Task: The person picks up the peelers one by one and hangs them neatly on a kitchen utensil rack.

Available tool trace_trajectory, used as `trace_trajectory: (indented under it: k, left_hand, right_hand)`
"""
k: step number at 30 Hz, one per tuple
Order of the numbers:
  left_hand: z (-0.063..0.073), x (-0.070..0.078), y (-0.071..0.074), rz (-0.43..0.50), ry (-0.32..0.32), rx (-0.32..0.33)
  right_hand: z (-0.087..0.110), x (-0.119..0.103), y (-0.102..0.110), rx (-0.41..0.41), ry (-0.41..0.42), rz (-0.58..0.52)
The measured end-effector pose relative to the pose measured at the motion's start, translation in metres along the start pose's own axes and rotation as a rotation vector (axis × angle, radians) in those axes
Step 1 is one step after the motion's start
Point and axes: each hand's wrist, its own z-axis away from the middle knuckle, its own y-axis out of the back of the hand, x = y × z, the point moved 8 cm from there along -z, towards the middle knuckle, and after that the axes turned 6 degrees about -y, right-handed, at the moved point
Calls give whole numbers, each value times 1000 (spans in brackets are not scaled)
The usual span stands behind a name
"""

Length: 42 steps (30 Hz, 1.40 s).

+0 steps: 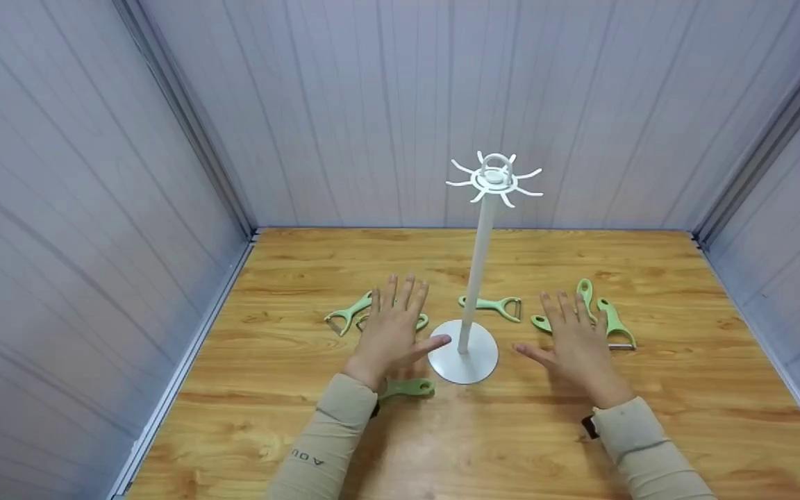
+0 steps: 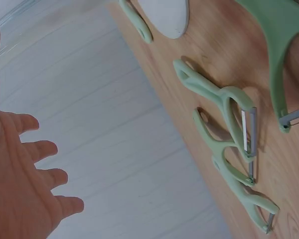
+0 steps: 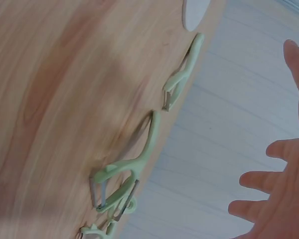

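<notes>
A white stand with a ring of curved hooks [image 1: 494, 182] rises from a round base [image 1: 466, 368] in the middle. My left hand [image 1: 393, 337] is spread flat in the air left of the base, over green peelers; one peeler [image 1: 410, 387] shows beside that wrist, others [image 1: 351, 312] by the fingers. On the right, my right hand [image 1: 577, 347] hovers with its fingers spread, near several green peelers [image 1: 615, 323]. Another peeler [image 1: 490, 304] lies behind the pole. Both wrist views show the left palm [image 2: 20, 184] and right palm [image 3: 284, 199] holding nothing.
The wood-grain table [image 1: 483, 444] is enclosed by a pale panelled back wall [image 1: 344, 111] and side walls [image 1: 80, 229], with metal framing along the corners. Peelers overlap or lie close together on both sides of the stand.
</notes>
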Motion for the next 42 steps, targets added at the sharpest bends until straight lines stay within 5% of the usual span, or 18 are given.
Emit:
trace_trajectory:
  k: [8,18,32,42]
  left_hand:
    - [-10,9,12,104,-77,92]
    - [-20,20,25,162,-157,185]
    - [-36,25,23,505,-115,119]
    - [-49,38,22,681,-191,119]
  right_hand:
    - [4,14,0,69,45,-14]
    - [-3,31,-4,62,32,-81]
    - [-18,55,-17,-72,-28,-146]
    - [-29,63,-25,-149,-71,-154]
